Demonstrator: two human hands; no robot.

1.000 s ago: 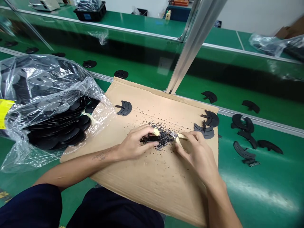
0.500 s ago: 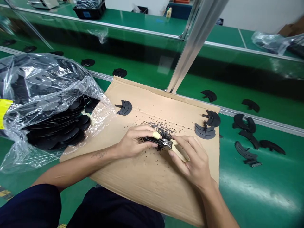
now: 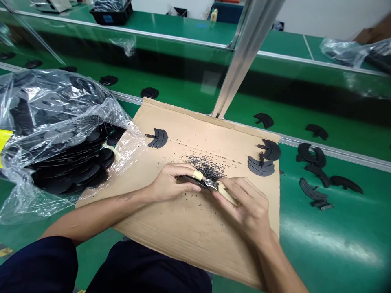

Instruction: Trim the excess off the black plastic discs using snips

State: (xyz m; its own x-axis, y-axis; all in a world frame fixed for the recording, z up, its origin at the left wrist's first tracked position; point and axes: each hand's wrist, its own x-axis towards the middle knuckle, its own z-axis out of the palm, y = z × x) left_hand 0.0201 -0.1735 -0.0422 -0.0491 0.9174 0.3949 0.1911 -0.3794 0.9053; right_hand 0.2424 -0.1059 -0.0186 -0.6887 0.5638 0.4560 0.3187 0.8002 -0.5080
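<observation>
My left hand (image 3: 172,182) is closed on a thin black plastic part (image 3: 190,179), with yellow tape around one fingertip. In my right hand (image 3: 246,201) are small cutters (image 3: 210,184) with pale yellow handles, their metal jaws against the edge of the part. Tiny black scraps (image 3: 205,165) lie scattered on the cardboard sheet (image 3: 183,228) beneath and beyond both hands. One curved black piece (image 3: 159,138) rests at the sheet's left, and two more (image 3: 261,166) lie by its right edge.
A clear plastic bag (image 3: 65,95) full of black parts stands at the left. Several curved black parts (image 3: 312,154) lie on the green surface at the right. A metal post (image 3: 241,61) rises behind the cardboard.
The whole view has shifted slightly, moving the surroundings a little to the left. The part and the cutters have tilted a little, and both hands keep their hold.
</observation>
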